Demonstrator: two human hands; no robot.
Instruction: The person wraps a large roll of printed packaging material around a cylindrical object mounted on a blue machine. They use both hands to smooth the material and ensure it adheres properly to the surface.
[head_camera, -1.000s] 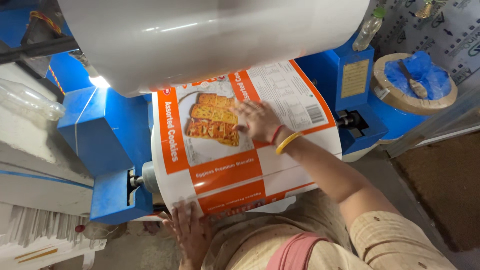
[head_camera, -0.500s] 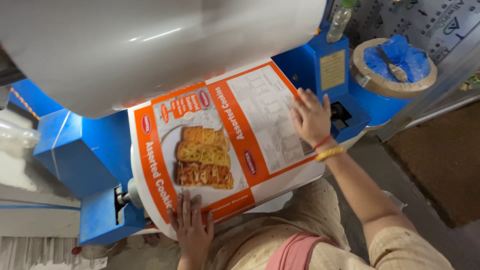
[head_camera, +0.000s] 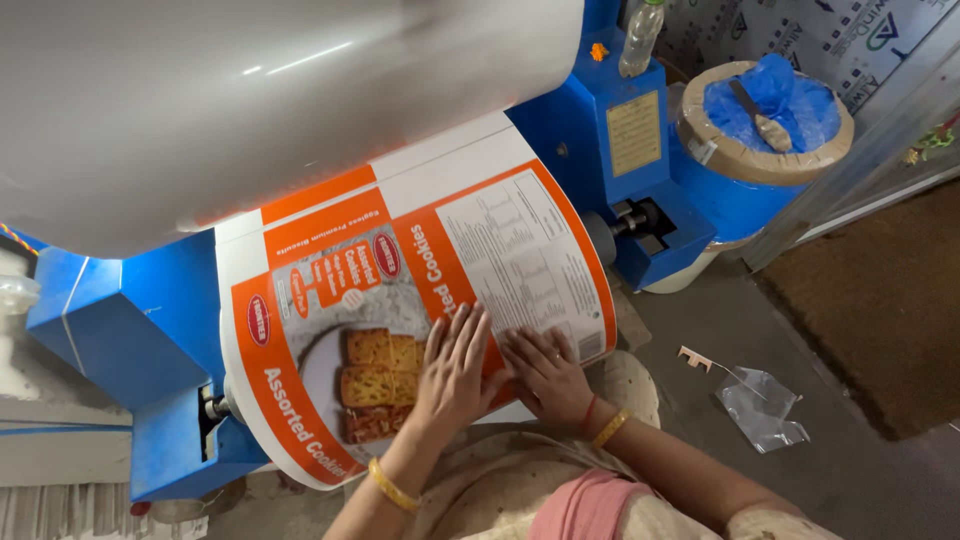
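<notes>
Both hands have come together since the earlier frames: the right hand (head_camera: 545, 372), which had been up at the sheet's right edge, now lies low on the sheet beside the left hand (head_camera: 455, 370), which had been down at its bottom edge. Each hand is spread wide and pressed flat, palm down, on the printed carton sheet (head_camera: 400, 300); neither grips anything. The left hand covers the right side of the biscuit picture, fingers pointing up and slightly right. The right hand rests just beside it, on the orange band and the lower part of the white text panel, fingers pointing up and left, so the fingertips of the two hands nearly meet.

The sheet is draped over a roller of the blue machine (head_camera: 120, 330), under the large white roll (head_camera: 250, 100). Its long axis runs from lower left to upper right, and its lower edge curves down toward the person's lap. The white top margin tucks under the white roll.

A yellow bangle (head_camera: 390, 487) circles the left wrist, and another bangle (head_camera: 610, 428) circles the right. To the right of the machine stands a round drum (head_camera: 760, 130) lined with blue plastic. A clear plastic bag (head_camera: 762, 405) lies on the floor (head_camera: 700, 440) near it.
</notes>
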